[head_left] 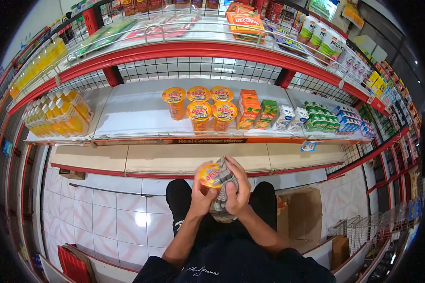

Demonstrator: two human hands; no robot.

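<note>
My left hand (pixel 201 199) is closed around a jelly drink cup (pixel 209 174) with an orange and yellow lid, its lid tilted up toward me. In my right hand (pixel 239 192) is a bunched grey checked cloth (pixel 227 175), pressed against the cup's right side. Both hands are close together above my lap, in front of the shelf's lower edge. Part of the cup's body is hidden by the fingers and cloth. Several matching jelly cups (pixel 199 112) stand in a group on the white middle shelf (pixel 134 111) ahead.
Orange and green drink cartons (pixel 248 113) stand right of the jelly cups, with small milk cartons (pixel 284 118) beyond. Yellow juice bottles (pixel 56 115) fill the shelf's left end. A beige lower shelf (pixel 165 158) runs below. An open cardboard box (pixel 298 214) sits on the floor at right.
</note>
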